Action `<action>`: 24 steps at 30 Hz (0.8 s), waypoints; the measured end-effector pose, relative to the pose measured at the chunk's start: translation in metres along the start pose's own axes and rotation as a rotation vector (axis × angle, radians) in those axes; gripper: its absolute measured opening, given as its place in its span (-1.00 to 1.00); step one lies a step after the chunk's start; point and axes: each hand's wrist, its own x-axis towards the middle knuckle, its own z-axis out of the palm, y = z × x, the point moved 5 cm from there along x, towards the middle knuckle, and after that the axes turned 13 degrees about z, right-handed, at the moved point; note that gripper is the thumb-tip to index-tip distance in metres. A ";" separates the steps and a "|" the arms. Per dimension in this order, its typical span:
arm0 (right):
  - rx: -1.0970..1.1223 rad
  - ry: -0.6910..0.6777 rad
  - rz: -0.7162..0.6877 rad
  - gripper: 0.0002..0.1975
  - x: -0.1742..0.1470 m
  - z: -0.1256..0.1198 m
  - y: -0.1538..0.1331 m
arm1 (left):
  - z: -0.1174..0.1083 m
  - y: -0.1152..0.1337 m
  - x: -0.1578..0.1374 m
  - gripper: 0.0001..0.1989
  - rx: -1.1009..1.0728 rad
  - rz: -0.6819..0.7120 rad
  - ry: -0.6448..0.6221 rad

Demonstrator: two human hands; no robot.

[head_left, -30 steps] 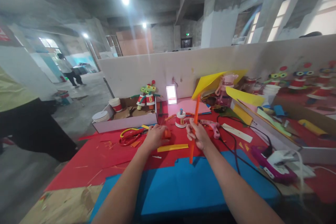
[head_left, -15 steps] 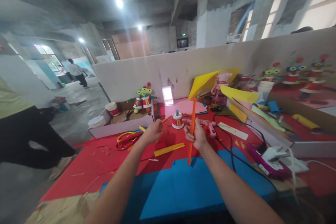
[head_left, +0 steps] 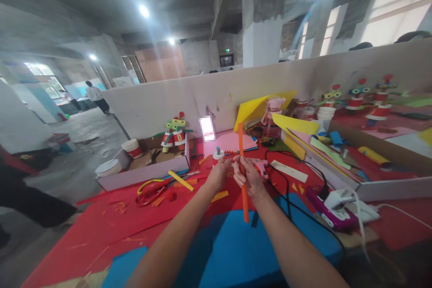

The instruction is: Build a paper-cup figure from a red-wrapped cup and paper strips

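Observation:
My right hand (head_left: 249, 175) is closed around a long orange paper strip (head_left: 245, 202), held upright with its ends sticking out above and below the fingers. My left hand (head_left: 221, 174) is close beside it, fingers bent together and pointing at the right hand's fingertips; whatever they pinch is hidden. Just behind the hands stands a small paper-cup figure (head_left: 218, 155) with a blue top and coiled paper arms, partly covered by my left hand. A pink glue gun (head_left: 260, 167) lies right of my right hand. Under my left wrist is a yellow strip (head_left: 221, 195).
Scissors (head_left: 151, 191) and paper scraps lie to the left on the red table cover (head_left: 111, 220). A box (head_left: 145, 173) holds finished cup robots (head_left: 176, 132). At right are a black cord (head_left: 288, 193), a purple power strip (head_left: 332, 211) and another box (head_left: 388, 189). People stand beyond.
My left hand has moved right, up to the right hand, and now partly covers the cup figure. The right hand still grips the orange strip. The view has shifted slightly right.

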 end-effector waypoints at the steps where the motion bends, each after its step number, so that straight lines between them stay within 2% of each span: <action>1: 0.009 0.018 0.005 -0.78 0.000 0.000 0.001 | -0.010 0.001 -0.003 -0.75 0.012 0.005 0.006; 4: 0.018 0.065 0.055 -0.74 0.002 -0.002 0.008 | -0.049 0.001 -0.028 -0.85 0.185 -0.038 -0.071; 6: -0.005 0.086 0.102 -0.72 0.004 -0.002 0.015 | -0.066 -0.003 -0.052 -0.80 0.228 -0.087 -0.261; 8: -0.057 0.094 0.157 -0.70 0.006 -0.001 0.023 | -0.075 -0.006 -0.074 -0.79 0.208 -0.112 -0.386; 11: -0.171 0.085 0.234 -0.67 0.006 0.003 0.034 | -0.074 -0.007 -0.091 -0.85 0.145 -0.088 -0.405; 13: -0.241 0.089 0.263 -0.66 0.005 0.004 0.039 | -0.070 -0.007 -0.092 -0.91 0.121 -0.069 -0.378; 15: -0.284 0.105 0.284 -0.64 0.003 0.005 0.042 | -0.074 -0.011 -0.090 -0.89 0.136 -0.080 -0.326; 17: -0.323 0.130 0.316 -0.62 0.001 0.004 0.044 | -0.090 -0.019 -0.090 -0.86 0.244 -0.123 -0.240; 21: -0.459 0.113 0.472 -0.58 -0.003 0.005 0.055 | -0.136 -0.037 -0.101 -0.83 0.620 -0.250 -0.046; 23: -0.516 0.054 0.536 -0.59 -0.007 0.010 0.060 | -0.147 -0.039 -0.105 -0.83 0.652 -0.287 0.083; 24: -0.535 0.024 0.552 -0.60 -0.009 0.013 0.062 | -0.146 -0.038 -0.105 -0.81 0.585 -0.302 0.149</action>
